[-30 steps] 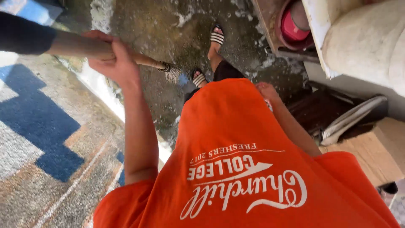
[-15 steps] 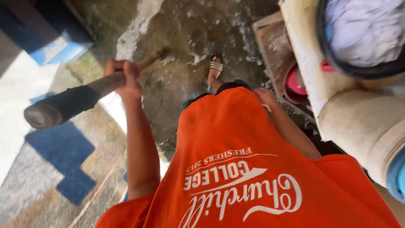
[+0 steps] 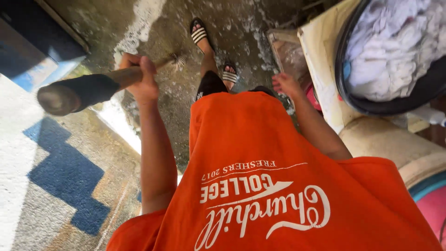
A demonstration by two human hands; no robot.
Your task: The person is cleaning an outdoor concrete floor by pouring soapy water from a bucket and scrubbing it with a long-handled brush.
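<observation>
Left hand (image 3: 141, 83) in closed grip on broom handle (image 3: 81, 91), butt end near camera, bristles (image 3: 176, 60) on wet concrete floor (image 3: 241, 28) beyond the grip; right hand (image 3: 285, 83) free, loosely open.

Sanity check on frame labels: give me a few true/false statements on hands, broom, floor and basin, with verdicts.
1. The left hand grips the wooden broom handle. True.
2. The right hand also holds the handle. False: it hangs free, fingers loose, near the pale block beside the basin.
3. The broom head rests on wet, sudsy concrete floor. True.
4. The dark basin at right is empty. False: it is full of white cloth.
5. The person is barefoot. False: both feet wear striped sandals.
</observation>
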